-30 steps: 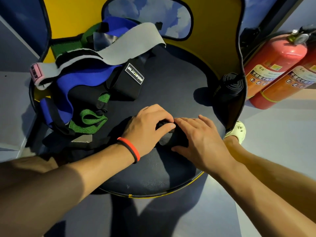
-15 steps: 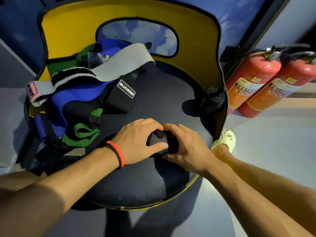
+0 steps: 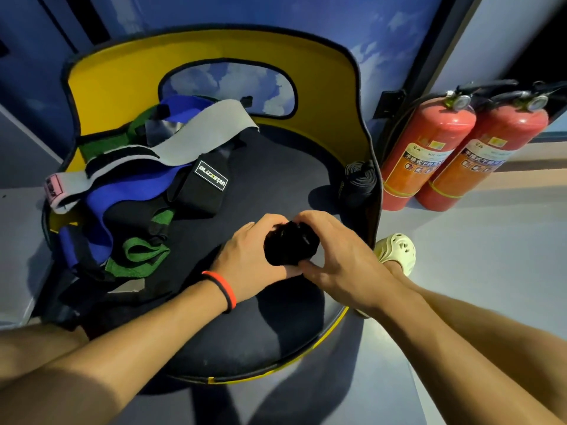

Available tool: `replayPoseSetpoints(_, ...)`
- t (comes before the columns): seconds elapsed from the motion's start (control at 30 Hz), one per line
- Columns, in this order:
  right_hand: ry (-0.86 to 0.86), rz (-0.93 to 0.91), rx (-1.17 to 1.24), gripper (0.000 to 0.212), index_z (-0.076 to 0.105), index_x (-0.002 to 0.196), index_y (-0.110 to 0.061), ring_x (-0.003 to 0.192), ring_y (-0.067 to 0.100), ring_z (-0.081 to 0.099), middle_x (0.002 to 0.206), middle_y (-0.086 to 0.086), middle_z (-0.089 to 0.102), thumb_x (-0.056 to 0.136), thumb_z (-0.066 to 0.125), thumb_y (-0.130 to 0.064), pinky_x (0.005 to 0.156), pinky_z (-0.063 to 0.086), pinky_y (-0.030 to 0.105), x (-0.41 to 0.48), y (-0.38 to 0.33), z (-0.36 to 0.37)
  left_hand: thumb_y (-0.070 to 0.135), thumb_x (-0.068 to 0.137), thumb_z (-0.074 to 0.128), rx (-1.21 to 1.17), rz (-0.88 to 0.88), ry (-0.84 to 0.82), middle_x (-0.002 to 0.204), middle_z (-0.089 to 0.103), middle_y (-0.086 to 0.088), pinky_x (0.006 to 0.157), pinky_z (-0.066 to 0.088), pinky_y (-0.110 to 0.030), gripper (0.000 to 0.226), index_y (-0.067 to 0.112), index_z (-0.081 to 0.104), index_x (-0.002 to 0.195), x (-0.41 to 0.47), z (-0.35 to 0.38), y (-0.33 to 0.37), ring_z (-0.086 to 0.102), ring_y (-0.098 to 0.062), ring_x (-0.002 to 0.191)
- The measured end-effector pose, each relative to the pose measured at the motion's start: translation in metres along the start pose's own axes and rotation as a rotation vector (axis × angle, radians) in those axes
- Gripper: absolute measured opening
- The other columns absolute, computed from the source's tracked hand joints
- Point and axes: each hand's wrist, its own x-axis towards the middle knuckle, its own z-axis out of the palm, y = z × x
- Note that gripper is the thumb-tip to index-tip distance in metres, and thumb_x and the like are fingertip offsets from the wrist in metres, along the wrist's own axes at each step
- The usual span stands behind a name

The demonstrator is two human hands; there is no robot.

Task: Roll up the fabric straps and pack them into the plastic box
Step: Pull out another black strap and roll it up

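A rolled black strap (image 3: 290,245) is held between both hands just above the dark seat (image 3: 276,185) of a round yellow-backed chair. My left hand (image 3: 250,259) grips the roll's left side with fingers curled over it. My right hand (image 3: 333,256) grips its right side, thumb underneath. A loose pile of straps lies on the seat's left: grey (image 3: 196,133), blue (image 3: 122,191), green (image 3: 138,256) and a black one with a BLIZZSTAR label (image 3: 211,176). Another rolled black strap (image 3: 359,182) stands at the seat's right edge. No plastic box is in view.
Two red fire extinguishers (image 3: 429,154) stand on the floor right of the chair. A foot in a pale clog (image 3: 399,250) is beside the seat's right edge. The yellow chair back (image 3: 122,87) curves around the far side. Grey floor lies around.
Both hands have lifted the black roll off the seat and turned it more upright. The view has tilted up, so the chair sits lower in frame.
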Motion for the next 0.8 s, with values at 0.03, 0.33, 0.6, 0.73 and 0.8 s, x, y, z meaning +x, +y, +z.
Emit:
replayPoseSetpoints(0.03,0.03,0.01,-0.024,0.057,0.049,0.132,-0.025,0.112,0.011,0.053,0.13,-0.01,0.052,0.082,0.075,-0.018,0.095,0.051,0.034,-0.001,0.0,-0.005,0.056,0.063,0.086,-0.065,-0.002,0.02,0.113,0.063,0.014,0.086,0.057,-0.039,0.071,0.048,0.048,0.122,0.005,0.006,0.004,0.063,-0.01,0.104)
replayPoseSetpoints(0.33,0.408,0.178,-0.362,0.031,0.07,0.118,-0.015,0.098,0.024,0.054,0.113,0.006,0.059,0.088,0.075,-0.01,0.075,0.051,0.029,-0.008,0.032,-0.019,0.033,0.063,0.079,-0.544,-0.053,0.098,0.103,0.07,-0.001,0.079,0.058,-0.054,0.053,0.034,0.055,0.109,0.058,0.087,0.045,0.069,-0.026,0.098)
replayPoseSetpoints(0.6,0.445,0.198,-0.361,0.025,0.074,0.113,-0.006,0.102,0.029,0.059,0.113,0.012,0.066,0.088,0.073,-0.003,0.081,0.042,0.023,-0.001,0.047,-0.017,0.029,0.066,0.079,-0.486,-0.071,0.2,0.124,0.055,-0.005,0.09,0.056,-0.046,0.054,0.035,0.053,0.114,0.079,0.105,0.057,0.061,-0.024,0.11)
replayPoseSetpoints(0.73,0.412,0.259,-0.373,0.025,0.076,0.111,-0.008,0.102,0.03,0.06,0.111,0.011,0.066,0.087,0.075,-0.003,0.076,0.054,0.032,0.002,0.045,-0.019,0.041,0.063,0.072,-0.428,-0.051,0.203,0.112,0.054,-0.003,0.076,0.057,-0.045,0.048,0.03,0.049,0.104,0.08,0.105,0.059,0.061,-0.023,0.096)
replayPoseSetpoints(0.8,0.395,0.294,-0.384,0.025,0.075,0.113,-0.009,0.103,0.029,0.059,0.112,0.01,0.066,0.088,0.073,-0.004,0.075,0.057,0.036,0.005,0.042,-0.02,0.04,0.064,0.07,-0.384,-0.06,0.18,0.11,0.052,-0.002,0.075,0.057,-0.044,0.045,0.028,0.047,0.102,0.08,0.103,0.061,0.059,-0.022,0.093)
